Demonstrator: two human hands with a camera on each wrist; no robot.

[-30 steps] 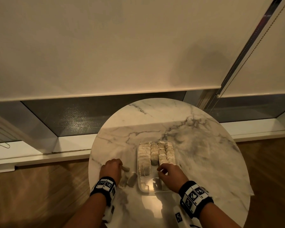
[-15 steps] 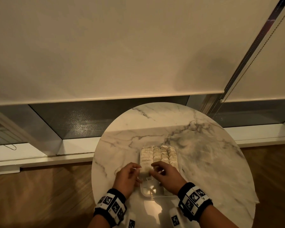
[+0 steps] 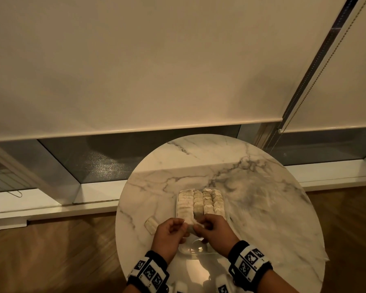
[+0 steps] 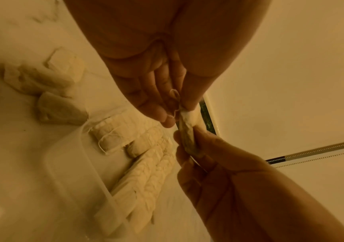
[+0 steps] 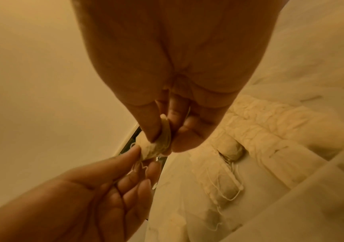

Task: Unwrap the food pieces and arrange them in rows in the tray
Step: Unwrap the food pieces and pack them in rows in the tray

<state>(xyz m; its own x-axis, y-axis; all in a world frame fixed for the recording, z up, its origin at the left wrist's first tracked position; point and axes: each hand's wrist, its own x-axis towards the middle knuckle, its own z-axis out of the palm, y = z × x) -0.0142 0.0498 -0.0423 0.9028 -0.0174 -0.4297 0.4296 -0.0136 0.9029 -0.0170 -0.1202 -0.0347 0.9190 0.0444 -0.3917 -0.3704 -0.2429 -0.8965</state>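
I pinch one small pale food piece (image 3: 191,226) between both hands above the near end of the clear tray (image 3: 183,249): my left hand (image 3: 169,233) at one end, where a thin thread loops out, my right hand (image 3: 215,231) clamped on the other. Four rows of pieces (image 3: 201,203) fill the far part of the tray. Three more pieces (image 4: 44,85) lie on the round marble table (image 3: 273,218), left of the tray. Beyond it hang two pale roller blinds (image 3: 135,70) over dark window glass, above wooden flooring (image 3: 51,250).
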